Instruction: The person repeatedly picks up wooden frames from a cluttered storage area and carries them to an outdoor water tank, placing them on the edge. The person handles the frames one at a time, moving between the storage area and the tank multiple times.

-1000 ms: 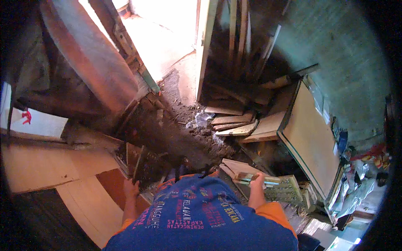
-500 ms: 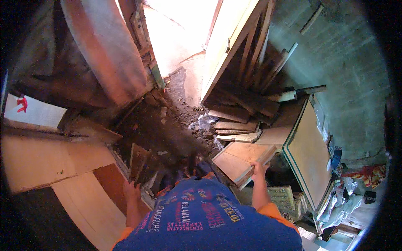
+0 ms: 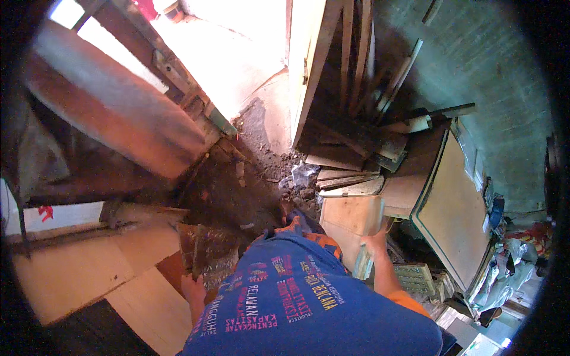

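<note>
My right hand [image 3: 375, 242] is closed on the edge of a light brown wooden panel [image 3: 351, 215], which leans at a slant beside my right leg. A pale, worn edge piece [image 3: 363, 261] shows just below the fingers. Low on the left, my left hand [image 3: 193, 288] has its fingers curled at the lower edge of a dark brown wooden board [image 3: 189, 244]. Shadow and my shirt hide part of that grip. Between the hands, my blue shirt covers the middle, and a foot shows on dark soil [image 3: 225, 196].
Stacked planks [image 3: 350, 178] lie ahead on the right, beside a tipped cabinet [image 3: 454, 207] with a dark edge strip. Large tan panels [image 3: 107, 255] lie at left. A bright doorway [image 3: 237, 53] opens ahead past a door [image 3: 307, 65]. Plastic bags [image 3: 510, 276] lie far right.
The panel in my right hand has turned, its front edge now closer to my body. My left hand sits slightly lower in the view, and the whole view has shifted.
</note>
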A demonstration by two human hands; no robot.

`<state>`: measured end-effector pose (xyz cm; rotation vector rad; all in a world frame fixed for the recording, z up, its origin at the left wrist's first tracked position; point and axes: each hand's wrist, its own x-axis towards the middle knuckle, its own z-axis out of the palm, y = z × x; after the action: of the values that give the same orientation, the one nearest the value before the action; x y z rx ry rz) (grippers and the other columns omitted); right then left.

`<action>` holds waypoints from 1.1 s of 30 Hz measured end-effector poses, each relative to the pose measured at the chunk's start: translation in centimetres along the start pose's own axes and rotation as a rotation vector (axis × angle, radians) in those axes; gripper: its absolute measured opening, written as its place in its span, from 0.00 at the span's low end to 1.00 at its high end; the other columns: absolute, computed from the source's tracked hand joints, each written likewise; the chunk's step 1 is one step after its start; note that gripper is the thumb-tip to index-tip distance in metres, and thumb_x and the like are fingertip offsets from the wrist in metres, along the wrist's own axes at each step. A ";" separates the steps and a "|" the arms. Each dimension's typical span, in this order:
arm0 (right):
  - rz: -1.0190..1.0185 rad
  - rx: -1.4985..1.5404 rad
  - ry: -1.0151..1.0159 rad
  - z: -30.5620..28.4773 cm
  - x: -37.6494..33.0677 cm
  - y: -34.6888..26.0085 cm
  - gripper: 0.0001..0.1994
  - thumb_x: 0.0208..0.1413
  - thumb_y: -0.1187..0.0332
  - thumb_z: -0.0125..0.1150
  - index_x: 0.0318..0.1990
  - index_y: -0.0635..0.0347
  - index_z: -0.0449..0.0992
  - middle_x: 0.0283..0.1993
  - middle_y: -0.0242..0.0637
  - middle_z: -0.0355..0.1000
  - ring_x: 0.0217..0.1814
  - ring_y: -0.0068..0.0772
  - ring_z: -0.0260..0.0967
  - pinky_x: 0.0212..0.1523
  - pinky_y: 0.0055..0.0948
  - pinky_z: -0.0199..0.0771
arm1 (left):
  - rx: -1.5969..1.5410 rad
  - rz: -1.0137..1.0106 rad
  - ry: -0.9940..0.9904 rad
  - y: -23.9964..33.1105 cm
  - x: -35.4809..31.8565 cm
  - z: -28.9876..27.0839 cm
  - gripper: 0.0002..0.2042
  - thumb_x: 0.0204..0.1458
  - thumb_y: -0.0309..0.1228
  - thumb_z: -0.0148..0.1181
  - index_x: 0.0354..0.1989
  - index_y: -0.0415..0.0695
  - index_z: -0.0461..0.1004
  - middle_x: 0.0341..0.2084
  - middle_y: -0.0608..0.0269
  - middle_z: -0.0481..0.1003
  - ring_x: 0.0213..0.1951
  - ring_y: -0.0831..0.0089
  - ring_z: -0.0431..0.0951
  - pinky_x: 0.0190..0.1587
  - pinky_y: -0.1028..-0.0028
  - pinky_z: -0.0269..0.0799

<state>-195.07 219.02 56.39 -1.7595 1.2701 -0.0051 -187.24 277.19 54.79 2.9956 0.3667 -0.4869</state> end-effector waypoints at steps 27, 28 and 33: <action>-0.506 -0.462 -0.470 19.0 9.5 -31.3 0.56 0.24 0.71 0.68 0.68 0.43 0.41 0.59 0.52 0.62 0.60 0.55 0.60 0.59 0.41 0.62 | -0.107 0.013 -0.064 8.6 17.8 -7.6 0.15 0.45 0.34 0.62 0.38 0.37 0.74 0.39 0.46 0.67 0.43 0.48 0.69 0.45 0.57 0.67; -0.462 -0.458 -0.466 20.0 9.7 -33.4 0.56 0.24 0.71 0.67 0.68 0.43 0.42 0.59 0.52 0.62 0.60 0.55 0.61 0.58 0.41 0.63 | -0.133 0.027 -0.039 8.5 18.3 -7.7 0.15 0.45 0.34 0.62 0.38 0.38 0.74 0.39 0.46 0.67 0.43 0.49 0.69 0.45 0.57 0.67; -0.503 -0.195 -0.477 24.6 12.6 -40.9 0.53 0.25 0.76 0.62 0.67 0.54 0.43 0.60 0.48 0.59 0.60 0.43 0.60 0.57 0.33 0.63 | -0.167 0.088 -0.115 7.6 22.0 -7.9 0.16 0.45 0.35 0.62 0.41 0.40 0.74 0.41 0.47 0.66 0.44 0.49 0.70 0.46 0.55 0.66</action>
<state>-146.98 227.18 63.93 -2.0496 0.4842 0.2428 -162.74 275.70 55.52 2.7937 0.2515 -0.5852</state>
